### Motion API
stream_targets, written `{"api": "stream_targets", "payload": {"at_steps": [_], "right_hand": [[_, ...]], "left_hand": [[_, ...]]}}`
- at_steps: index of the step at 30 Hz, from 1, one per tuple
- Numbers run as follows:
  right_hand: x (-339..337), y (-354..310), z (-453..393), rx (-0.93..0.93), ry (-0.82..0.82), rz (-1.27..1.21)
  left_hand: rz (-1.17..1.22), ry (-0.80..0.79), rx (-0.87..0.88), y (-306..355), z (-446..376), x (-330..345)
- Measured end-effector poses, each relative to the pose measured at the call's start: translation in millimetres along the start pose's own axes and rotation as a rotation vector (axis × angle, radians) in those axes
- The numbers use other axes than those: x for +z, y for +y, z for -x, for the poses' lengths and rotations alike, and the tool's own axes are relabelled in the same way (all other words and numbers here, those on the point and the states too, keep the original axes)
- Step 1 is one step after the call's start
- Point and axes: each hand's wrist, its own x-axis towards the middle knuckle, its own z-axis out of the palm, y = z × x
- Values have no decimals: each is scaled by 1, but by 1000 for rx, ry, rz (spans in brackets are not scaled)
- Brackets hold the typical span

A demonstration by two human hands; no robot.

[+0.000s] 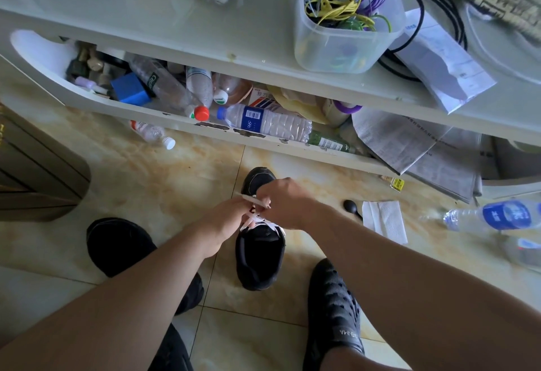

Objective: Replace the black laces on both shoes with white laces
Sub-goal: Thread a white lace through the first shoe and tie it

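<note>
A black shoe (259, 256) stands on the tiled floor in the middle, toe pointing away from me. A white lace (257, 219) crosses its eyelets near the tongue. My left hand (225, 218) pinches the white lace at the shoe's left side. My right hand (282, 202) hovers over the front of the shoe and grips a stretch of the white lace, whose end sticks out to the left between the hands. A second black shoe (117, 241) lies to the left on the floor, partly hidden by my left forearm.
My foot in a black perforated clog (333, 312) rests at lower right. A low white table (234, 45) with a bottle-filled shelf stands ahead. A bin of cables (345, 19) sits on top. A tissue (383, 219), black spoon (351, 206) and water bottle (497, 214) lie on the floor.
</note>
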Motion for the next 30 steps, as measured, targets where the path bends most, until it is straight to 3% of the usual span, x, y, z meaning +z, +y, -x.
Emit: {"api": "stream_targets", "payload": {"at_steps": [8,15,22,30], "right_hand": [[15,-2,1,-61,186,109],[21,10,6,251,250,-423],[23,3,7,304,233,-433],[21,0,10,298,156,-423]], "left_hand": [[8,-26,-9,-7,-4,-4],[120,169,-67,-13,-10,-1],[143,43,-58,3,4,5],[118,-149,-165,-8,1,-3]]}}
